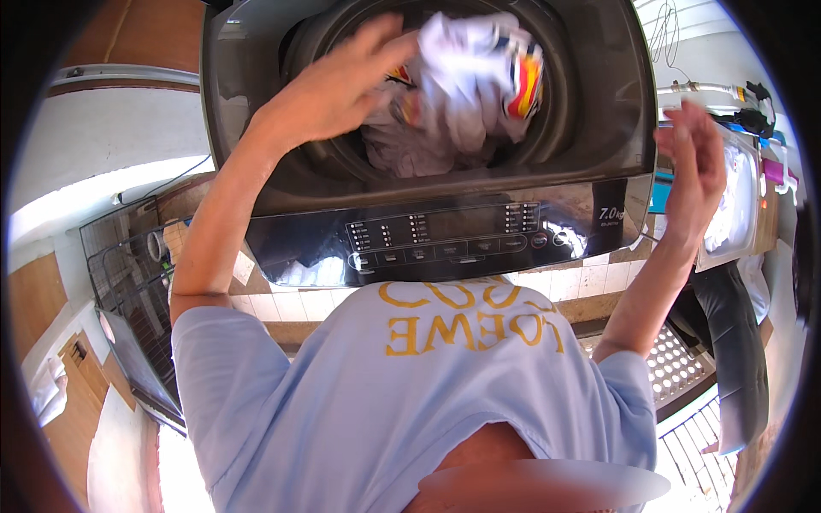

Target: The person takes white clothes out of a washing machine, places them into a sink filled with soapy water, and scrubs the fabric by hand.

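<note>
Head: apparent basin (pixel 754 209) beyond right hand (pixel 697 171)

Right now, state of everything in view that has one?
Washing machine: open on top, loaded.
White laundry: bunched in the tub.
Control panel: lit or not, unclear.
Left hand: open, at the laundry, blurred.
Right hand: empty, beside the machine.
White basin: holding white cloth.

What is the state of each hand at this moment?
Left hand: open, blurred, by crumpled white cloth with red-and-yellow print; contact unclear.
Right hand: open, fingers loosely bent, no held thing visible.
</note>
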